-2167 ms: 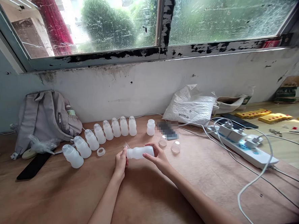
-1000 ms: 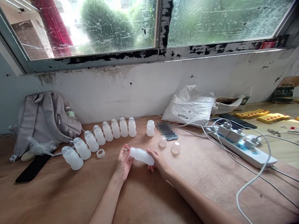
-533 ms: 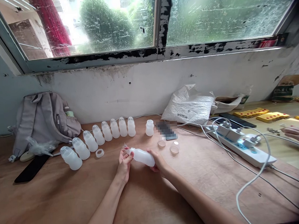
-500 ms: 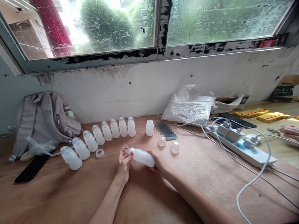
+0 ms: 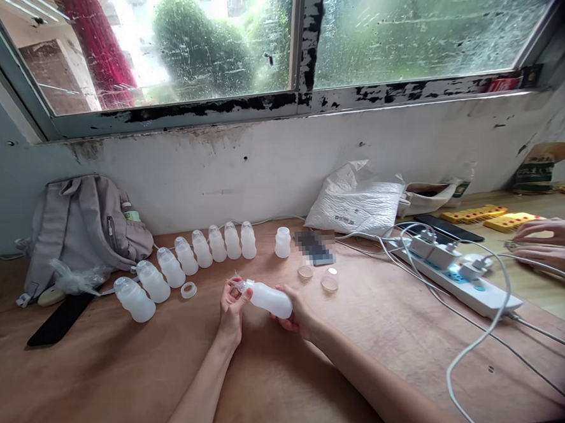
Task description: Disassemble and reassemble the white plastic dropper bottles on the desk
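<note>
A frosted white baby bottle (image 5: pixel 271 300) lies tilted between my hands, its neck to the left and its base to the right. My right hand (image 5: pixel 296 313) is wrapped round the base end. At the neck, my left hand (image 5: pixel 232 302) is closed on a clear nipple (image 5: pixel 238 283), whose exact shape is partly hidden by the fingers. A row of capped bottles (image 5: pixel 153 281) curves along the left and back. One uncapped bottle (image 5: pixel 282 243) stands behind my right hand. A white ring (image 5: pixel 188 290) lies on the left, and a clear cap (image 5: pixel 329 281) on the right.
A white power strip (image 5: pixel 459 277) with looping cables (image 5: pixel 452 361) occupies the right. A grey backpack (image 5: pixel 82 224) and a black phone (image 5: pixel 62 319) are at left. A silver bag (image 5: pixel 356 200) leans by the wall. Another person's hands (image 5: pixel 552 246) work near yellow pieces (image 5: pixel 513 220).
My hands keep hold of the bottle and nipple, with the right fingers shifted slightly beneath the bottle. At the far right, the other person's hands have come further into view.
</note>
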Demonstrator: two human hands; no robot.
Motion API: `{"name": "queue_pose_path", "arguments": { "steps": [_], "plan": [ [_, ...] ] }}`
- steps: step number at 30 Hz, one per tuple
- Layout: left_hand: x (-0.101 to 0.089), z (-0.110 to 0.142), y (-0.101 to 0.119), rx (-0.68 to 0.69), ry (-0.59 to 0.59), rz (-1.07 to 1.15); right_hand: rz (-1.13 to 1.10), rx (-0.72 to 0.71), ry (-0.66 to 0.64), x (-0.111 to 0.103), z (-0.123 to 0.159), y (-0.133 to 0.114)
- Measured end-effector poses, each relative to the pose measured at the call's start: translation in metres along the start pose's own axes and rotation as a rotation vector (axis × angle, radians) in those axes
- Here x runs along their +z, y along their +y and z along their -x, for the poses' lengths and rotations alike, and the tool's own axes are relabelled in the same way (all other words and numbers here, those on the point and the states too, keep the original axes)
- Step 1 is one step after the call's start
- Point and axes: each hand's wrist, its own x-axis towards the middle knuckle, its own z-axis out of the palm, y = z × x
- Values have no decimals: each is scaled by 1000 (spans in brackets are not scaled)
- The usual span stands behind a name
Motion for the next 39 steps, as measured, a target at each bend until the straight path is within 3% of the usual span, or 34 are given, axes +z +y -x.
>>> {"name": "queue_pose_path", "arguments": {
  "steps": [4,10,15,18,23,26,32,39],
  "plan": [
    [0,-4,0,-32,4,66,-96,-74,1,8,-1,6],
    [2,-5,-5,-179,-3,116,-200,-290,-153,19,0,16],
    [3,-2,-6,-193,-6,72,-54,-334,-118,19,1,14],
    [2,-2,-4,-200,14,59,60,-409,30,11,-3,11],
    [0,-2,-2,-238,56,26,327,-743,516,-16,-9,-4],
    [0,-1,-1,-251,59,8,433,-850,701,-33,-10,-13],
    [1,-1,2,-286,23,13,538,-774,815,-52,-17,-16],
    [-1,-2,0,-297,4,22,683,-841,869,-43,-14,-14]
  ]
}}
